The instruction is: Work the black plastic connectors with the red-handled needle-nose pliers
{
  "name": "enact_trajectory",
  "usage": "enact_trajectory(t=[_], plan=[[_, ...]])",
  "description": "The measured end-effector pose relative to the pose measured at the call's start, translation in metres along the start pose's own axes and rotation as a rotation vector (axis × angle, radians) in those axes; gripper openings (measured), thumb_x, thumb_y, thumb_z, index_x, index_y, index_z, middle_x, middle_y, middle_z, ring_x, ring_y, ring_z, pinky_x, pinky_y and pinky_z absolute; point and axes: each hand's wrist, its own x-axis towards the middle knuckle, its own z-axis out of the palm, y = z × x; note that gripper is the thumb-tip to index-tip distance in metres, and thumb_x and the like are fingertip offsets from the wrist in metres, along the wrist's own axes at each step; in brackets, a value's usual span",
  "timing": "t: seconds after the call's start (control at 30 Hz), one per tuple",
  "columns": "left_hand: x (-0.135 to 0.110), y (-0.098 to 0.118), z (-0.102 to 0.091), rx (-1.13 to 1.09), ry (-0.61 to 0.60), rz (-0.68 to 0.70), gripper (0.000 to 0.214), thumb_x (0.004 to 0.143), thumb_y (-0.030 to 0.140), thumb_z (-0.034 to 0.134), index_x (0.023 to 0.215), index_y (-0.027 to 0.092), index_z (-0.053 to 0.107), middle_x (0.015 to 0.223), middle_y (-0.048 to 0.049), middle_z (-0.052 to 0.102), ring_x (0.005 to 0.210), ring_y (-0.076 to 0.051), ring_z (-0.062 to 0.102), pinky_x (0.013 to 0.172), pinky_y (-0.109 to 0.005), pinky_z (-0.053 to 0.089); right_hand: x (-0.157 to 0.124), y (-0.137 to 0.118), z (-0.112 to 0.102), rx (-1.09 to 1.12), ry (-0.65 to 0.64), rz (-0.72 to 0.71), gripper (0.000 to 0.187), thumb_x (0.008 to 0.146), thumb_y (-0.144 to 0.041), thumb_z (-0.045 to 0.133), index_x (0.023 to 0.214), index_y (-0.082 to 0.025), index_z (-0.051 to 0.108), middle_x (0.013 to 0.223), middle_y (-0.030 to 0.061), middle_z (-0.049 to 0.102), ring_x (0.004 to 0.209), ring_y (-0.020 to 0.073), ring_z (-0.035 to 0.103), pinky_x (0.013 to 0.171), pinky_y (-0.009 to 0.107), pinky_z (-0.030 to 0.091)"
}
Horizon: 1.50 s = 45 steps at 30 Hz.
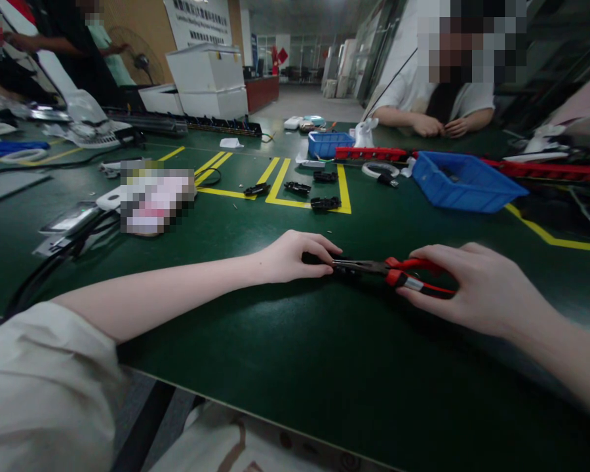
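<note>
My right hand grips the red handles of a pair of long-nose pliers, whose jaws point left. At the jaw tips, my left hand pinches a small black part low over the green table. The fingers and pliers cover much of that part, so its shape is unclear. Farther back lie several similar-looking black parts, most of them inside or beside a yellow tape outline.
A blue bin stands at the right, with a smaller blue bin farther back. A phone and black cables lie at the left. Across the green table, another person's hands rest near the far edge.
</note>
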Motion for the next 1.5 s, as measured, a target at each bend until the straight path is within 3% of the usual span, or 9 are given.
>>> enact_trajectory(t=[0.33, 0.67, 0.87, 1.1, 1.27, 1.5], plan=[[0.002, -0.002, -0.003, -0.042, -0.035, -0.047, 0.013, 0.090, 0.018, 0.077, 0.103, 0.016, 0.081, 0.131, -0.0102, 0.074, 0.119, -0.021, 0.071, 0.107, -0.041, 0.055, 0.001, -0.004, -0.002, -0.049, 0.061, -0.076, 0.059, 0.091, -0.074, 0.052, 0.099, -0.020, 0.073, 0.076, 0.0090, 0.073, 0.058, 0.0214, 0.057, 0.054, 0.035, 0.045], [0.002, -0.006, 0.001, -0.019, -0.016, -0.006, 0.012, 0.091, 0.022, 0.076, 0.100, 0.016, 0.080, 0.125, -0.0106, 0.074, 0.113, -0.021, 0.071, 0.106, -0.040, 0.054, -0.001, -0.011, -0.004, -0.143, 0.109, -0.142, 0.041, 0.093, -0.060, 0.057, 0.105, -0.023, 0.068, 0.087, 0.0119, 0.074, 0.061, 0.0252, 0.053, 0.062, 0.043, 0.041], [0.002, -0.005, 0.002, -0.001, 0.007, -0.008, 0.010, 0.091, 0.021, 0.075, 0.098, 0.015, 0.080, 0.123, -0.0105, 0.074, 0.111, -0.020, 0.072, 0.103, -0.040, 0.056, 0.000, -0.016, -0.007, -0.201, 0.131, -0.181, 0.040, 0.095, -0.059, 0.054, 0.106, -0.022, 0.065, 0.085, 0.0116, 0.074, 0.059, 0.0254, 0.051, 0.060, 0.043, 0.039], [0.000, 0.005, 0.006, 0.184, 0.033, 0.021, 0.008, 0.093, 0.022, 0.072, 0.095, 0.016, 0.076, 0.122, -0.0093, 0.074, 0.109, -0.021, 0.072, 0.098, -0.039, 0.055, 0.001, -0.023, -0.009, -0.261, 0.119, -0.180, 0.043, 0.096, -0.060, 0.049, 0.105, -0.021, 0.067, 0.082, 0.0115, 0.071, 0.058, 0.0254, 0.050, 0.059, 0.044, 0.037], [-0.002, 0.012, 0.009, 0.415, 0.005, 0.022, 0.010, 0.097, 0.022, 0.063, 0.104, 0.018, 0.070, 0.128, -0.0073, 0.073, 0.112, -0.023, 0.072, 0.098, -0.039, 0.049, 0.001, -0.022, -0.008, -0.221, 0.070, -0.111, 0.049, 0.094, -0.067, 0.048, 0.103, -0.023, 0.069, 0.086, 0.0118, 0.074, 0.059, 0.0240, 0.051, 0.060, 0.042, 0.036], [-0.001, 0.014, 0.010, 0.400, 0.010, -0.002, 0.006, 0.094, 0.022, 0.064, 0.096, 0.018, 0.068, 0.125, -0.0060, 0.073, 0.105, -0.021, 0.072, 0.095, -0.037, 0.049, 0.002, -0.020, -0.006, -0.289, 0.182, -0.235, 0.048, 0.096, -0.060, 0.052, 0.101, -0.014, 0.067, 0.082, 0.0098, 0.073, 0.057, 0.0192, 0.046, 0.058, 0.036, 0.037]])
